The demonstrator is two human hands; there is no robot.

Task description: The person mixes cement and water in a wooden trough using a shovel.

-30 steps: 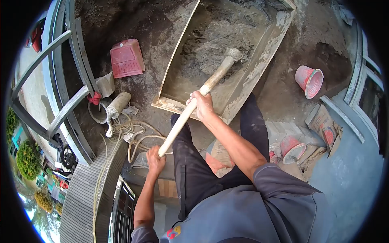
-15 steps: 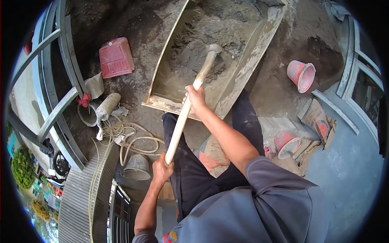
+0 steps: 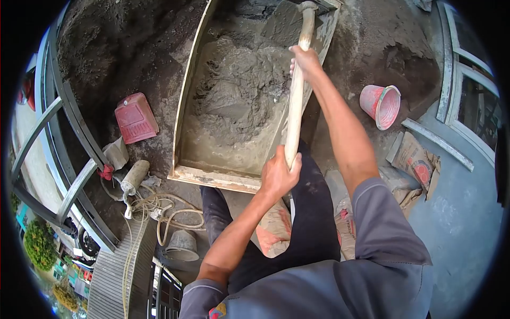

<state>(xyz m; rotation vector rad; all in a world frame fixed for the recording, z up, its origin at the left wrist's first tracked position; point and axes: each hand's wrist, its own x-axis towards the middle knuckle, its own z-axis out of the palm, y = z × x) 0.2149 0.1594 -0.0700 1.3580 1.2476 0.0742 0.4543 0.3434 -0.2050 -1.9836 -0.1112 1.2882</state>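
Note:
My left hand (image 3: 280, 174) is closed around the lower end of a hoe's (image 3: 293, 119) pale wooden handle. Farther up the shaft, my right hand (image 3: 306, 63) grips it too. The handle slants up over the right wall of a wooden mixing trough (image 3: 212, 177). At its far end, the mortar-coated hoe blade lies against the wet grey mortar (image 3: 234, 101) near the trough's back right corner. Mortar is heaped in the middle, with thin watery slurry toward the near end.
A red plastic basin (image 3: 136, 118) lies left of the trough, and a pink bucket (image 3: 380, 106) lies tipped at right. A coiled hose (image 3: 170, 207) and a grey bucket (image 3: 181, 245) are at lower left. Cement bags (image 3: 417, 162) sit at right; another (image 3: 273, 231) is between my legs.
Both hands have swung the hoe rightward and away from me. Its head has gone from the middle of the mortar to the far right corner, and the view has shifted.

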